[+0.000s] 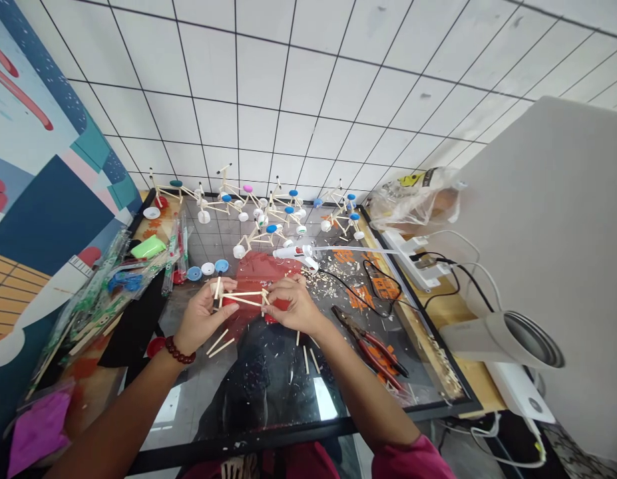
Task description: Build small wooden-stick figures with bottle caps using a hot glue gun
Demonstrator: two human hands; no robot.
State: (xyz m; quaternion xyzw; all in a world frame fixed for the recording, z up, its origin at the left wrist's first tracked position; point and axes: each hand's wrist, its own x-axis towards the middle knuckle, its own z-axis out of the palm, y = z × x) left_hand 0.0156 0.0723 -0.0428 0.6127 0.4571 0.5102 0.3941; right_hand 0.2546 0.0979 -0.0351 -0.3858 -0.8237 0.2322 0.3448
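Observation:
A small frame of pale wooden sticks is held level between my two hands. My left hand pinches its left end, where a dark-tipped stick stands up. My right hand has its fingers closed on the right end, covering part of the joint. Just under the frame lies a red round piece, partly hidden. Loose sticks lie on the glass below my left hand, and a few more sticks below my right wrist. Beyond my hands rests a white glue gun.
Several little stick-and-bottle-cap bicycles stand along the tiled wall. Blue and white caps lie left of centre. Red-handled pliers, wood scraps and a black cable lie at right, near a power strip. Packaged sticks pile up left.

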